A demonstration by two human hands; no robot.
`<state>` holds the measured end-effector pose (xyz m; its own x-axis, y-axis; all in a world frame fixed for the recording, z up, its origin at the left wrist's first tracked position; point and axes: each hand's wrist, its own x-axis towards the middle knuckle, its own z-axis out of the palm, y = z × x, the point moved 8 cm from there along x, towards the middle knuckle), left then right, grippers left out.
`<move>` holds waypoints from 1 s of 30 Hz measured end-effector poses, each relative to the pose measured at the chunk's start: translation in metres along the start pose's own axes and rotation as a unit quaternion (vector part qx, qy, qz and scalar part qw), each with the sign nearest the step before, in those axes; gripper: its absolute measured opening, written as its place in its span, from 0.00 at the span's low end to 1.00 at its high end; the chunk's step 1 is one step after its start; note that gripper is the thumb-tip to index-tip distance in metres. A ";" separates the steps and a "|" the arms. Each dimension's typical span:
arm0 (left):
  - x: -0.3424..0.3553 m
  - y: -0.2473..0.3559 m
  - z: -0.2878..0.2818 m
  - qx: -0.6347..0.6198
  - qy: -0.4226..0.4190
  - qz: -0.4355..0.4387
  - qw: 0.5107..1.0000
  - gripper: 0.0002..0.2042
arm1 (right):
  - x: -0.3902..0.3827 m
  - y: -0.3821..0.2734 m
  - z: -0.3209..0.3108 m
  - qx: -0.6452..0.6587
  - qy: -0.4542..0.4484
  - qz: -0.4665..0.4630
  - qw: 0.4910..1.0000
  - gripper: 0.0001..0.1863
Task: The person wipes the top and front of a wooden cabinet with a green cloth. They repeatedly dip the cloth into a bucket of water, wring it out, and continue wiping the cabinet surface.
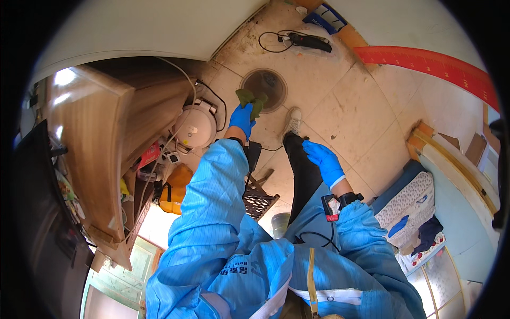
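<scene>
My left hand (242,121), in a blue glove, grips a green cloth (254,100). The cloth hangs at the left edge of a round dark floor cover (268,87) set in the beige tiles; I cannot tell whether it touches the cover. My right hand (323,161), gloved in blue too, is beside my black-trousered knee (303,165). Its fingers are stretched out and it holds nothing. Left of the cloth sits a round pinkish appliance (196,126) with a dark cord.
A wooden cabinet (106,106) stands on the left, with an orange bag (177,191) below. Ahead on the floor lie a black power strip (308,42) and a blue box (325,18). A red ruler-like strip (425,63) edges the right. A dark slatted crate (260,202) is behind my legs.
</scene>
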<state>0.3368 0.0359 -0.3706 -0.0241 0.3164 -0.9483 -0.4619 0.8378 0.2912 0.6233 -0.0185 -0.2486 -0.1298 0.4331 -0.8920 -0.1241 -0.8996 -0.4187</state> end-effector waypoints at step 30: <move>0.050 -0.401 -0.197 0.672 -0.201 -0.049 0.711 0.24 | 0.281 0.095 0.013 -0.098 -0.032 0.045 0.994 0.26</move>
<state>0.3457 -0.3717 -0.5594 0.3292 0.1022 -0.9387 0.8268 0.4489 0.3389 0.5628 0.0187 -0.5364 -0.1955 0.3468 -0.9173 0.0842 -0.9260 -0.3680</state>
